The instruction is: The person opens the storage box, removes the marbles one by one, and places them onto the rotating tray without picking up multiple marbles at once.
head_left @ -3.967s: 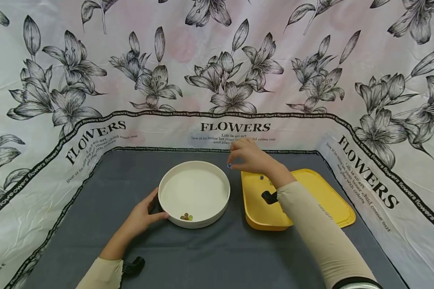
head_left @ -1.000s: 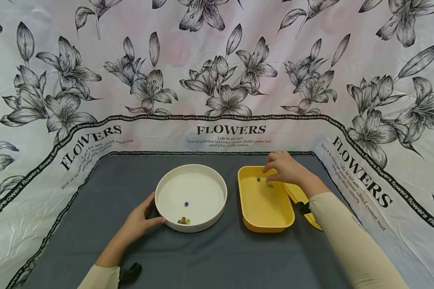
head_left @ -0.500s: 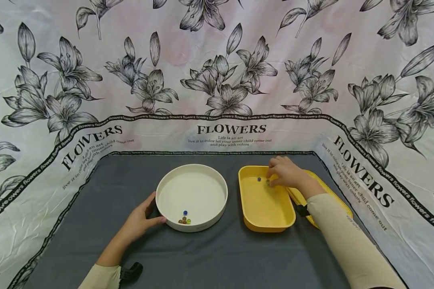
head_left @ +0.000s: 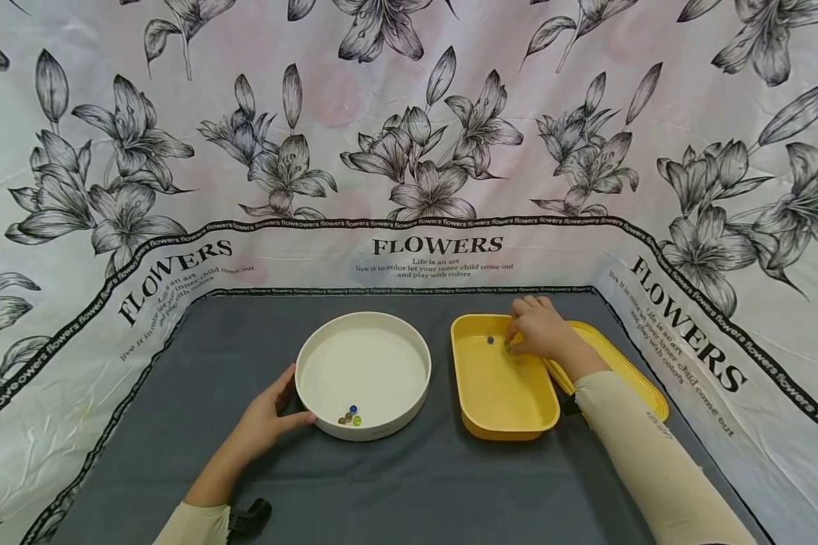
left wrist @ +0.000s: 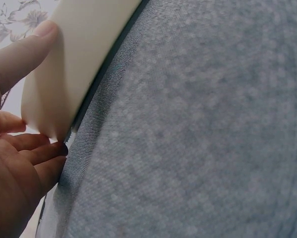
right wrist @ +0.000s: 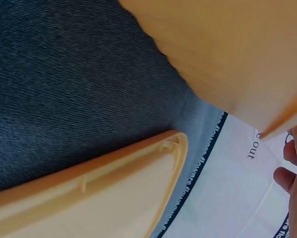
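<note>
My left hand (head_left: pixel 262 416) rests against the outer wall of a round white dish (head_left: pixel 398 363), thumb and fingers spread along its left side. In the left wrist view the thumb (left wrist: pixel 27 57) lies straight on the wall, with fingertips at the base. Several marbles sit inside near the front: a blue marble (head_left: pixel 353 409), brown ones and a yellow-green marble (head_left: pixel 357 421). My right hand (head_left: pixel 541 333) reaches into the back right of a yellow tub (head_left: pixel 504 401), thumb and finger pinching a small green marble (head_left: pixel 508 348). Left of them lies a dark blue marble (head_left: pixel 490 340).
A yellow lid (head_left: pixel 627 371) lies on the right, partly behind the tub and under the right forearm. The grey tablecloth (head_left: pixel 382 492) runs under everything. A flower-printed cloth (head_left: pixel 436 250) rises behind and at both sides.
A blue marble, in the right fingers four seconds ago, has gone into the dish and rolled forward to the other marbles. The right hand has returned to the tub and closed on the green marble.
</note>
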The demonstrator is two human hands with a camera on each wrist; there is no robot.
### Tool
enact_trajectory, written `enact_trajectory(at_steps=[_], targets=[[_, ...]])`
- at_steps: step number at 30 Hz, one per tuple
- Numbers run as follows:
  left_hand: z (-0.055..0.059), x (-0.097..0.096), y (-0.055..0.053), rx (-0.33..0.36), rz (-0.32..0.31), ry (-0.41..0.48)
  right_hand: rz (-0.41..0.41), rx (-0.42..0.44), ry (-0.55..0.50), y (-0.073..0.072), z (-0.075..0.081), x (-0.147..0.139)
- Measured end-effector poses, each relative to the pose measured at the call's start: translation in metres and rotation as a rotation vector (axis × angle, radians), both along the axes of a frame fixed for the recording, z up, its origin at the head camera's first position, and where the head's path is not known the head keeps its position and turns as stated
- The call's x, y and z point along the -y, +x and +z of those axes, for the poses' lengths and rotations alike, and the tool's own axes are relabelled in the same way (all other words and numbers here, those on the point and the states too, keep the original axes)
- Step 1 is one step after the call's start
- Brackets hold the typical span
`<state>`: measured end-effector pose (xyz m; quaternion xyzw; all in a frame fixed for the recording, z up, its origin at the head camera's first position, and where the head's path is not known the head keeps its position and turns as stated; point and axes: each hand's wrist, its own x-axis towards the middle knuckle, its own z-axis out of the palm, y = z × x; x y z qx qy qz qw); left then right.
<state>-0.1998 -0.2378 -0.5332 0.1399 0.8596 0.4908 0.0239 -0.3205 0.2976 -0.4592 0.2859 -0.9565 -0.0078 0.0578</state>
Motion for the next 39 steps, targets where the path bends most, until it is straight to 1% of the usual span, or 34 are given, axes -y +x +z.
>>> enact_trajectory(at_steps=[4,6,9,15,19,22,25,31,36,39], targets=[[-0.001,-0.001,-0.001,0.001,0.007,0.002,-0.020,-0.023,0.001,0.000,-0.005,-0.002],[-0.001,-0.001,-0.002,0.001,0.001,0.007,-0.041,-0.020,0.001,0.000,-0.007,-0.003],[-0.001,-0.001,-0.002,-0.002,-0.009,0.005,-0.072,-0.005,-0.005,0.000,-0.008,-0.003],[0.001,0.000,-0.003,-0.005,0.009,-0.007,-0.091,0.025,0.006,-0.004,-0.007,0.002],[0.002,0.000,-0.002,-0.004,-0.004,0.008,-0.120,0.054,0.025,-0.004,-0.008,0.003],[0.001,-0.001,-0.001,0.002,-0.009,0.012,-0.139,0.075,0.019,-0.003,-0.009,0.003],[0.000,0.000,0.000,0.006,-0.005,0.007,-0.139,0.088,0.018,-0.003,-0.010,0.003],[0.003,0.002,0.000,0.007,0.003,0.019,-0.156,0.066,0.032,-0.011,-0.012,0.006],[0.001,0.002,0.000,0.029,-0.001,0.018,-0.167,0.106,0.029,-0.013,-0.015,0.005],[-0.001,0.001,-0.001,0.027,-0.003,0.021,-0.167,0.121,0.008,-0.011,-0.017,0.003]])
